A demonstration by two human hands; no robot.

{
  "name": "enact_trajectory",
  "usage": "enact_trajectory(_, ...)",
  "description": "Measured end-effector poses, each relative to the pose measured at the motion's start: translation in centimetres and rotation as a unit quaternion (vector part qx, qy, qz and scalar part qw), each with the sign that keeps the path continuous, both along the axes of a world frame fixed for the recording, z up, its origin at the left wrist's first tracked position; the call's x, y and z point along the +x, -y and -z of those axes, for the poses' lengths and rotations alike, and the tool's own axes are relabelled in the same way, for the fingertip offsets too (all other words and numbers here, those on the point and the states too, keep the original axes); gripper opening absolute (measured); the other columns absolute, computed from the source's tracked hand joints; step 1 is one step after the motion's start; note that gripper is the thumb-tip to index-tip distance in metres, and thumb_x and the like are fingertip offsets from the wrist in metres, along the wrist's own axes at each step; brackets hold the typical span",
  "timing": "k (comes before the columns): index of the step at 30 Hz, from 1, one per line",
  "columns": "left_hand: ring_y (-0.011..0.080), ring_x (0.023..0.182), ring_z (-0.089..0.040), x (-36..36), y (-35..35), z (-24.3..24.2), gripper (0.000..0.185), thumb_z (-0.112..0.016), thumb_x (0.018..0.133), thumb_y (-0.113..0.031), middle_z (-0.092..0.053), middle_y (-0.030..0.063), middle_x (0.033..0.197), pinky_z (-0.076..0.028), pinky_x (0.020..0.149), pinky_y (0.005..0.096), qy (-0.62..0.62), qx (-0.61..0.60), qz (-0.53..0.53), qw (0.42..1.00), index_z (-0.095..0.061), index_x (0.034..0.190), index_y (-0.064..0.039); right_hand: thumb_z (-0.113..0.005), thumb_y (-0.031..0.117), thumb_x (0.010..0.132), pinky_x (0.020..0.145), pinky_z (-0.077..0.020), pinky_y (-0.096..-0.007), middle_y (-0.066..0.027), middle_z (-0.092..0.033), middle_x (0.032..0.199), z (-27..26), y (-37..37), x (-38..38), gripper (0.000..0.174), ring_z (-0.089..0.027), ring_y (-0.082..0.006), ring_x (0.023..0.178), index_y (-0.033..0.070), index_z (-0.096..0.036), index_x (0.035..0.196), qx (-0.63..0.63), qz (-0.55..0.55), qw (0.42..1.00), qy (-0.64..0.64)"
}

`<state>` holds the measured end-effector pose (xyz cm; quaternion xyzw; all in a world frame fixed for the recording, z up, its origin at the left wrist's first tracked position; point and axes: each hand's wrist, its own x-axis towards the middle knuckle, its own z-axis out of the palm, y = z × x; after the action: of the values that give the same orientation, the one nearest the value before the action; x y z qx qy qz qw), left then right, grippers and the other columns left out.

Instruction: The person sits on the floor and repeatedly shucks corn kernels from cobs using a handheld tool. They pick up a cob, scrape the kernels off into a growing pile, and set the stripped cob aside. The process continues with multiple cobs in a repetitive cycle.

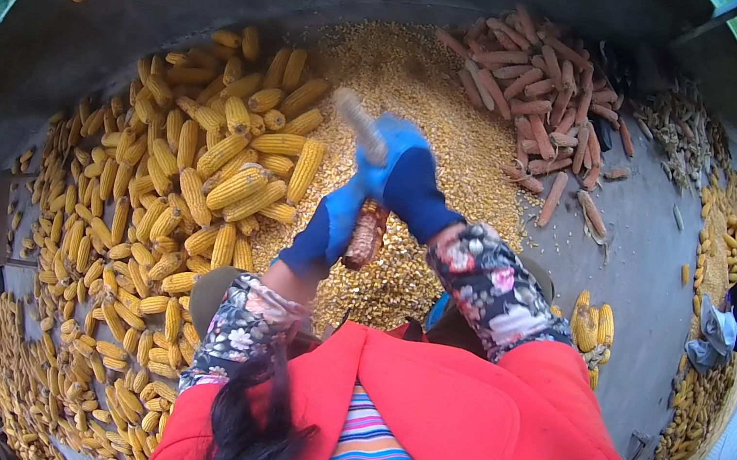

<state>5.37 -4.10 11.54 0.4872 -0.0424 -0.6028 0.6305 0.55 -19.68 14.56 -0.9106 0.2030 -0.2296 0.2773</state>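
Observation:
Both my hands wear blue gloves and meet above a heap of loose corn kernels (399,265). My left hand (332,224) grips a reddish corn cob (364,240), its lower end bare of most kernels. Pressed against it from above, my right hand (399,161) holds a pale, bare cob (361,124) that points up and left, blurred by motion. The gloves hide where the two cobs meet. Just left of my hands lies a large pile of yellow ears of corn (236,184), kernels still on them.
Stripped reddish cobs (548,92) are piled at the upper right, with dry husks (682,126) beyond. A few ears (592,325) lie by my right side on the grey concrete floor (641,278). At the far right, another person (721,329) is near more corn. A wooden frame (1,217) stands left.

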Motion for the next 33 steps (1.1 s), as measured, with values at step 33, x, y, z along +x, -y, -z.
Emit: enact_trajectory(33, 0.018, 0.074, -0.071, -0.6, -0.6, -1.9, 0.057, -0.05, 0.105, -0.056, -0.074, 0.0059, 0.093, -0.059, 0.067, 0.0314, -0.017, -0.023, 0.051, 0.998, -0.066, 0.124, -0.006, -0.067, 0.035, 0.087, 0.069, -0.055, -0.0496, -0.0228, -0.071, 0.083, -2.1, 4.0, 0.5, 0.029, -0.071, -0.0411, 0.078, 0.007, -0.076, 0.089, 0.209, 0.13, 0.968, -0.047)
